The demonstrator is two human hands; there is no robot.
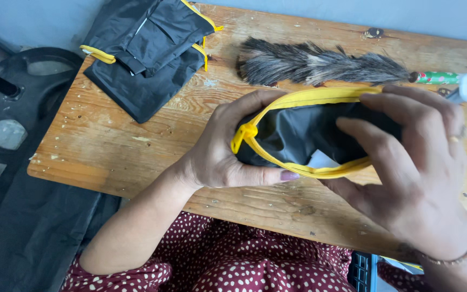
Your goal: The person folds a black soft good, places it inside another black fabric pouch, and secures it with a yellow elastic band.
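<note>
A black fabric pouch [293, 132] with yellow edging sits between both hands above the wooden table [136, 146]. My left hand [220, 146] grips its left end, thumb along the lower yellow rim by the yellow loop. My right hand [417, 173] covers the pouch's right end, with the fingers reaching into or over the opening. A white label shows inside the pouch near the lower rim.
A pile of similar black pouches with yellow trim [147, 48] lies at the table's far left. A grey feather duster [320, 65] with a green patterned handle lies along the far edge. Black plastic items [12, 108] and dark fabric [28, 232] are off the table's left.
</note>
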